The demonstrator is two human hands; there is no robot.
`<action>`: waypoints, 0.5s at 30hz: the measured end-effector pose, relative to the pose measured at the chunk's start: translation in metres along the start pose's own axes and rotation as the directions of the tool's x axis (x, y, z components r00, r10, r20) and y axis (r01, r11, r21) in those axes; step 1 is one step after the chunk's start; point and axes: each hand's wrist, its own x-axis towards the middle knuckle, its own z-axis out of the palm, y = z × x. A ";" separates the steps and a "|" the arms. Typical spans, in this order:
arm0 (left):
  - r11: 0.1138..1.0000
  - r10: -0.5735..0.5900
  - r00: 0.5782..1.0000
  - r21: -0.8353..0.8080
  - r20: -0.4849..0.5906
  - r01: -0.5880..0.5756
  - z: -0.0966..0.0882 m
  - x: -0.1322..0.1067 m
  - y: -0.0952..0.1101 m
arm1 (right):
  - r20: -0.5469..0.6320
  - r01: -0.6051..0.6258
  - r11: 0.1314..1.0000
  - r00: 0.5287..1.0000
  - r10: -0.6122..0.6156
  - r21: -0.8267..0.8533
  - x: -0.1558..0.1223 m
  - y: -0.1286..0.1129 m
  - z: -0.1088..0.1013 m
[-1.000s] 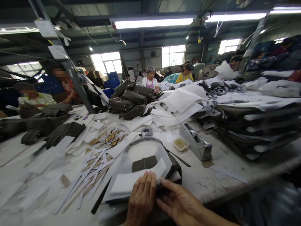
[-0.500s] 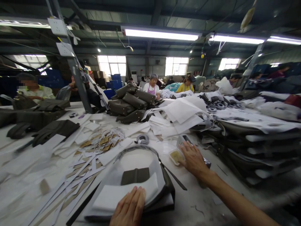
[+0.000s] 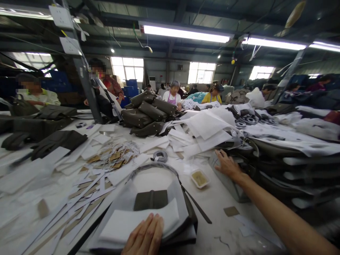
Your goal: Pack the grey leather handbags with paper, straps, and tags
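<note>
A dark olive handbag (image 3: 191, 212) lies in front of me on the worktable, its curved strap at the far side wrapped in clear film. White sheet material (image 3: 119, 225) covers its near part. My left hand (image 3: 145, 233) rests flat on that sheet, fingers together and stretched out. To the right, my right hand (image 3: 228, 165) grips a grey box-like object (image 3: 237, 191) from above, fingers bent over its left edge. The object is blurred, and I cannot tell its exact kind. A small white dish (image 3: 200, 178) with yellowish contents stands between the bag and my right hand.
Grey and brown strips (image 3: 87, 198) and a heap of small tags (image 3: 119, 156) lie left. A grey strap coil (image 3: 159, 156) sits beyond the bag. Stacked bags (image 3: 268, 184) edge the right; more bags (image 3: 148, 111) are piled behind. Several people work farther back.
My right hand has moved right and away from the dish, and the grey object has shifted right with it. The dish and a brown card now show fully. My left hand stays on the sheet.
</note>
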 end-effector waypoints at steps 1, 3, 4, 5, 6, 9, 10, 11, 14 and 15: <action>1.000 -0.006 1.000 -0.007 0.008 0.007 -0.001 0.001 0.001 | -0.017 0.018 1.000 1.000 -0.018 -0.011 -0.003 0.004 0.000; 1.000 -0.019 0.999 -0.023 0.030 0.020 -0.004 0.002 0.003 | -0.103 0.115 0.993 0.988 -0.117 -0.025 -0.018 0.004 0.006; 0.999 -0.026 0.999 -0.029 0.044 0.027 -0.004 0.003 0.004 | -0.159 0.204 0.979 0.966 -0.205 -0.026 -0.029 0.000 0.013; 0.999 -0.034 0.998 -0.035 0.057 0.036 -0.005 0.003 0.005 | -0.209 0.308 0.951 0.929 -0.306 -0.024 -0.041 -0.007 0.021; 0.998 -0.040 0.997 -0.041 0.069 0.043 -0.005 0.003 0.006 | -0.243 0.412 0.911 0.882 -0.403 -0.019 -0.054 -0.014 0.030; 0.997 -0.046 0.995 -0.052 0.090 0.051 -0.004 0.004 0.006 | -0.236 0.551 0.834 0.813 -0.532 0.018 -0.083 -0.036 0.051; 0.997 -0.043 0.995 -0.053 0.092 0.048 -0.004 0.004 0.006 | -0.227 0.553 0.832 0.815 -0.533 0.035 -0.087 -0.041 0.054; 0.998 -0.039 0.995 -0.053 0.094 0.045 -0.003 0.004 0.006 | -0.220 0.548 0.835 0.822 -0.525 0.055 -0.088 -0.043 0.054; 0.998 -0.034 0.994 -0.046 0.106 0.039 -0.003 0.004 0.006 | -0.143 0.504 0.850 0.862 -0.486 0.154 -0.077 -0.038 0.040; 0.998 -0.034 0.993 -0.043 0.111 0.039 -0.003 0.004 0.006 | -0.085 0.466 0.862 0.885 -0.458 0.201 -0.070 -0.033 0.033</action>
